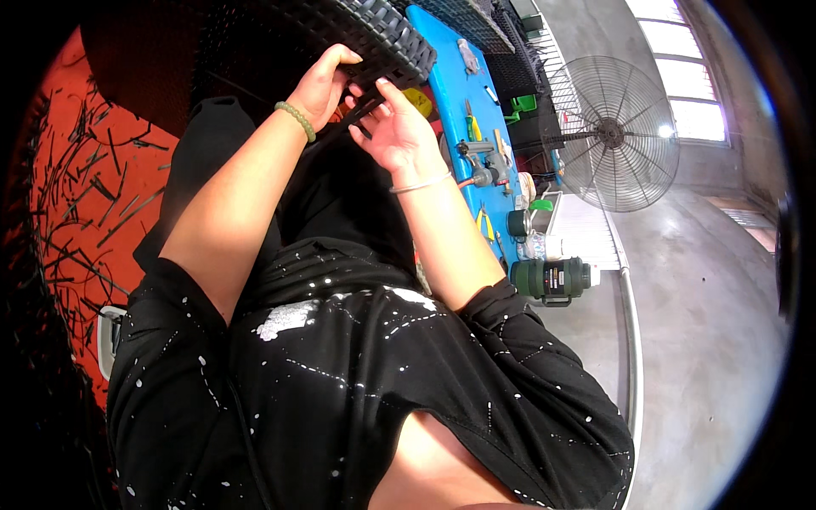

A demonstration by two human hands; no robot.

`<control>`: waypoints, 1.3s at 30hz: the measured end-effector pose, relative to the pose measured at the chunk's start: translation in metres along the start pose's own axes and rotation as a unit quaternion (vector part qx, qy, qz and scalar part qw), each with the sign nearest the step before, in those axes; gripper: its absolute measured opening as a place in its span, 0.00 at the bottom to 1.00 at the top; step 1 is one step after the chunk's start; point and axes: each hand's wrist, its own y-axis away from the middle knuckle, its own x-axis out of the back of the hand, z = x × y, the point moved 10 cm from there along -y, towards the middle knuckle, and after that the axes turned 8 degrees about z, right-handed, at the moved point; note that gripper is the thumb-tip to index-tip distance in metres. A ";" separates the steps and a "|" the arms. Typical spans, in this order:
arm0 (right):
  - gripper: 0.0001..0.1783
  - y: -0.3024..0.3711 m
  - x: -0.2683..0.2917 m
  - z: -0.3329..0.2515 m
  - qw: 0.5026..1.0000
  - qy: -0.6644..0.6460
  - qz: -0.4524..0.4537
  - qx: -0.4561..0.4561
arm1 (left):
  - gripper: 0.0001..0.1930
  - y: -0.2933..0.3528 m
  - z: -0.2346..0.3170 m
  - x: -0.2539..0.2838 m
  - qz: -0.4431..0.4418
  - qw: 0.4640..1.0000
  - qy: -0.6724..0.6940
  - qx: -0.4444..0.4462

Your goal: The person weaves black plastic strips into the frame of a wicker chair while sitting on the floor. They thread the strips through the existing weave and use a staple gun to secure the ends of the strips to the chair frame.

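A black woven rattan piece [384,41] with a thick braided edge fills the top middle. My left hand [320,88], with a green bead bracelet above it, is closed at the underside of that edge, its thumb against the weave. Just right of it, my right hand [403,134] has its palm turned up and its fingers curled round a dark flat strip [367,107] that hangs below the edge. The strip's upper end and some of my left fingertips are hidden in the dark weave.
Along the right runs a blue bench [455,76] with pliers [473,126], a grey power tool [486,170] and a dark green jug [551,279]. Behind it stands a large caged fan [610,134]. Black strip offcuts litter the red floor [127,183] at left.
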 end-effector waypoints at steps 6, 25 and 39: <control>0.14 0.001 -0.003 0.006 0.997 -0.038 -0.010 -0.059 | 0.13 0.008 0.000 -0.006 -0.020 1.000 0.011 0.002; 0.10 0.006 -0.004 0.002 0.997 -0.030 0.015 0.075 | 0.09 0.050 0.015 -0.001 0.007 0.994 0.105 -0.005; 0.19 0.008 -0.002 -0.032 0.946 0.037 -0.025 0.321 | 0.20 0.040 0.025 -0.010 -0.013 0.996 0.085 -0.033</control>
